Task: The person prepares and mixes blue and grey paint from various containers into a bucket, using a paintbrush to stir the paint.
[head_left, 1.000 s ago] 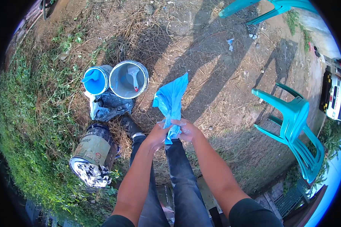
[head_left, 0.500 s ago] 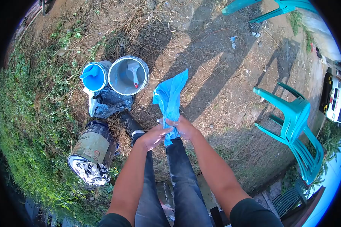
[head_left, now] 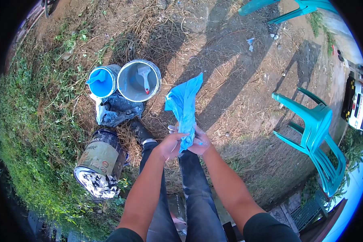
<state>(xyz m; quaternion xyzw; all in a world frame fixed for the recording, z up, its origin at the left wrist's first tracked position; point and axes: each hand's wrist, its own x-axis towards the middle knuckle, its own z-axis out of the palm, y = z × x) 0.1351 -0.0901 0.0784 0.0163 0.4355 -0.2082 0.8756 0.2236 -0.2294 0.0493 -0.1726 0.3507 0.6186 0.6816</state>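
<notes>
A long, crumpled blue cloth (head_left: 184, 97) stretches forward from between my two hands, its far end fanned out above the ground. My left hand (head_left: 171, 144) is closed on the near end, thumb pressed over the fabric. Beside it my right hand (head_left: 201, 142) is turned palm up against the cloth, with blue smears on the palm; its fingers are partly hidden behind the fabric. Ahead on the left stands a grey bucket (head_left: 129, 90) with a wide paintbrush (head_left: 144, 78) inside. Touching it is a smaller bucket (head_left: 116, 78) holding blue paint (head_left: 101, 88) and a blue object (head_left: 97, 75).
A dark plastic bag (head_left: 119, 111) lies by the buckets, near my foot. Closer on the left is a tipped paint pail (head_left: 99, 155) with black-and-white cloth (head_left: 97, 183) at its end. Stacked green plastic chairs (head_left: 316, 125) stand right; more chair legs (head_left: 258, 6) show at the top.
My right hand has turned from gripping the cloth to palm up, and its smears now show. My left thumb has come over the cloth's near end.
</notes>
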